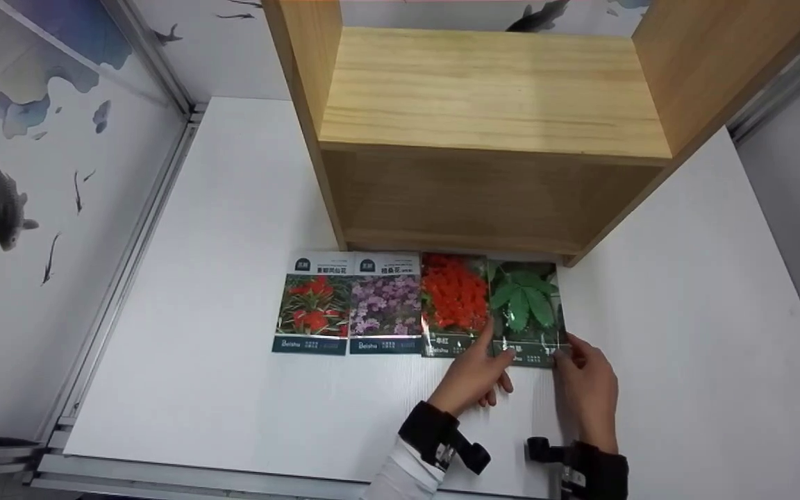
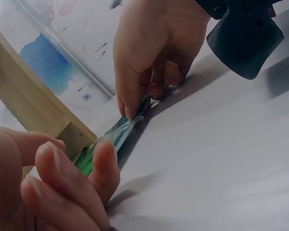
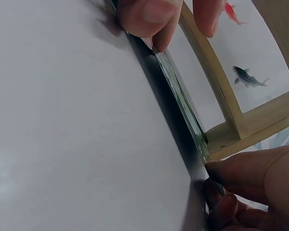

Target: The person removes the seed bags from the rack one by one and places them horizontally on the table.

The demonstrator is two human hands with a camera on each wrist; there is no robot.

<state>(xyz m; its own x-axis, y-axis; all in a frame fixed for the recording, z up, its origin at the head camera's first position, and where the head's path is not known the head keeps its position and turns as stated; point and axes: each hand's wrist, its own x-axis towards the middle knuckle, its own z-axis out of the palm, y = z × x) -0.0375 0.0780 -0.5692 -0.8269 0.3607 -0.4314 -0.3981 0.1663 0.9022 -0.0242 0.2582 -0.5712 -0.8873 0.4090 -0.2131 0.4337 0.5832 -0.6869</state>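
Four flat seed packets lie in a row in the head view. From the left come a red-flower packet (image 1: 313,303), a purple-flower packet (image 1: 385,305), a bright red-flower packet (image 1: 452,292) and a green-leaf packet (image 1: 526,298). My right hand (image 1: 589,382) pinches the green-leaf packet's lower right corner between thumb and fingers. At the seam between the last two packets, my left hand (image 1: 473,375) rests with loosely spread fingers touching their lower part. In the left wrist view the green-leaf packet (image 2: 125,129) appears edge-on, slightly raised at the right hand (image 2: 154,48).
A wooden shelf unit (image 1: 497,90) stands directly behind the packets, its lower front edge close to their tops. White table surface (image 1: 219,292) extends left, right and in front. Metal-framed side walls (image 1: 157,180) with fish pictures border it.
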